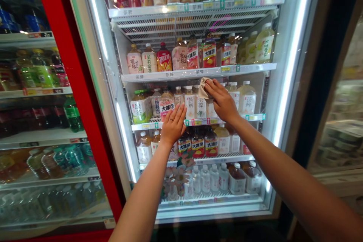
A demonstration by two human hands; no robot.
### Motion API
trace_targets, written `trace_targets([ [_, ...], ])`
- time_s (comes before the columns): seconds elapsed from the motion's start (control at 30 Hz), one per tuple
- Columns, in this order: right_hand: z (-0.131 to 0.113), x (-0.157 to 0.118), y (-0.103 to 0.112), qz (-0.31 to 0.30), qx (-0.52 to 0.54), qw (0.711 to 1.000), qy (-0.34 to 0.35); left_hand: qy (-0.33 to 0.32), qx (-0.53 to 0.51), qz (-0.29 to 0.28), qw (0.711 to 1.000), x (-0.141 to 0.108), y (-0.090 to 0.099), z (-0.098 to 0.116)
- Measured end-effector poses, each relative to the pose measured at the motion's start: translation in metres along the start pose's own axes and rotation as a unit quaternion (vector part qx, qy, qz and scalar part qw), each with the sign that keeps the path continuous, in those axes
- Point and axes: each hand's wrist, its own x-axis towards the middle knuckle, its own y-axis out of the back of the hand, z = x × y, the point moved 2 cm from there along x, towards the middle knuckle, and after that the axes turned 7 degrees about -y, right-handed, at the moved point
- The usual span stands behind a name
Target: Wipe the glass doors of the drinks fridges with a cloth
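Observation:
A glass-fronted drinks cooler with a lit white frame fills the middle of the head view. My left hand point(173, 123) lies flat against the glass, fingers stretched upward, a ring on one finger, and holds nothing. Higher up and to the right, my right hand point(222, 100) presses a beige cloth point(203, 88) to the glass, just below the front edge of a shelf point(170, 75). The cloth sticks out to the left of its fingers. Bottled drinks point(190, 103) stand in rows behind the glass, some hidden by my hands.
At the left, a red frame point(73, 83) borders another cooler with bottles point(73, 112) on its shelves. Past a dark upright at the right, more shelves point(337, 136) hold packaged goods, blurred.

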Motion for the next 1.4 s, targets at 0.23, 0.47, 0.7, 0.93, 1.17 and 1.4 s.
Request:
trace_targets([
  [0.23,-0.004,0.006,-0.002,-0.033,-0.006,0.999,0.008,0.008,-0.012,0.003,1.0,-0.001,-0.001,0.0],
  [0.47,-0.007,0.017,0.001,-0.01,-0.004,1.0,-0.012,0.003,-0.003,0.008,1.0,0.0,0.001,0.0],
  [0.7,-0.006,0.016,0.002,-0.036,0.029,0.999,0.024,0.009,-0.01,-0.015,1.0,-0.001,-0.001,0.0],
  [0.93,0.005,0.014,0.001,-0.036,0.009,0.999,0.006,0.004,-0.007,-0.002,1.0,0.0,0.001,-0.001],
  [1.17,0.007,0.01,0.007,-0.055,0.007,0.998,0.016,0.012,-0.025,-0.014,1.0,0.002,0.007,0.0],
  [1.4,0.004,0.006,0.008,-0.062,-0.043,0.997,0.03,-0.038,-0.045,-0.067,0.996,0.016,0.01,0.023],
])
